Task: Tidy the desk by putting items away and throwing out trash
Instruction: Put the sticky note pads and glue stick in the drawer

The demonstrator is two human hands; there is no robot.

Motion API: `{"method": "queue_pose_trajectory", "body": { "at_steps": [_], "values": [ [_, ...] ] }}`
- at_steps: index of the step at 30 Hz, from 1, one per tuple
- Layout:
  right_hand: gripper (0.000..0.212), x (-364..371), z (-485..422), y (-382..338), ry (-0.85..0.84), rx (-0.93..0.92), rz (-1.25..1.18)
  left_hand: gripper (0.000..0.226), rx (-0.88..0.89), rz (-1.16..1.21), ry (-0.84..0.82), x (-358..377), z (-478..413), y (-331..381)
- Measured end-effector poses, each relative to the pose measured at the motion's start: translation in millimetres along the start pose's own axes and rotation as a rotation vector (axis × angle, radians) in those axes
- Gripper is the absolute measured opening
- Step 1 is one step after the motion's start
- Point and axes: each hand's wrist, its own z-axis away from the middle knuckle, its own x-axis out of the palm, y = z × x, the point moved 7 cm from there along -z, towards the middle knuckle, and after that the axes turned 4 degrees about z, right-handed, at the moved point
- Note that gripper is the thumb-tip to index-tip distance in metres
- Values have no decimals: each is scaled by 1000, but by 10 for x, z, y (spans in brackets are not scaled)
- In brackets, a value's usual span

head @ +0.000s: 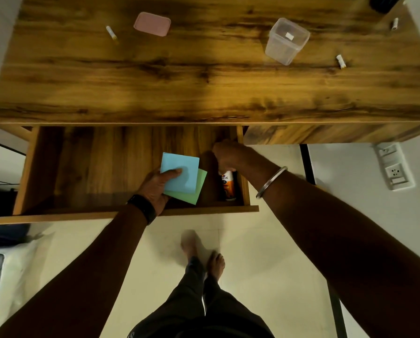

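Note:
The wooden drawer (82,172) of the desk (204,81) stands pulled out. My left hand (155,189) holds a blue sticky-note pad (182,169) and a green pad (196,189) over the drawer's right part, thumb on the blue one. My right hand (228,154) grips the top of an orange-and-white glue bottle (228,186) lying in the drawer's right corner. On the desk lie a pink lid (152,23), a clear plastic container (285,41) and three small white rolled scraps (112,34), (341,61), (395,23).
A dark object (384,3) sits at the desk's far right corner. A white wall socket (394,167) is on the right. My bare feet (204,254) stand on the pale floor below the drawer. A dark desk leg (307,164) runs down the right.

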Motion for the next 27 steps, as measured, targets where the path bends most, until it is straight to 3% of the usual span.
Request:
{"method": "queue_pose_trajectory", "body": {
  "at_steps": [5,9,11,14,16,17,19,22,24,27],
  "values": [
    [28,-21,54,-90,130,-94,332,39,0,-3,7,5,-8,-21],
    [22,33,97,-70,155,-149,453,37,6,-11,21,-11,-31,-31],
    [14,-2,70,-44,188,-174,311,36,19,-8,40,-20,-42,-40],
    [15,-181,76,-28,239,-166,-386,41,21,25,31,6,-72,-55],
    [31,-152,79,-111,86,-176,-846,45,15,54,0,59,-76,-51],
    [38,-109,87,-175,3,-203,-935,46,19,62,-22,91,-77,-47],
    [42,-49,83,-253,-23,-266,-893,49,43,55,-72,160,-78,-22],
    [31,-17,24,-154,58,-200,-836,36,72,-50,-83,228,-74,-2],
    [28,56,33,-131,-44,-168,-863,29,94,-197,-20,208,-99,-9],
    [32,113,27,-92,-93,-173,-812,38,165,-513,63,138,-196,7]
  ]
}}
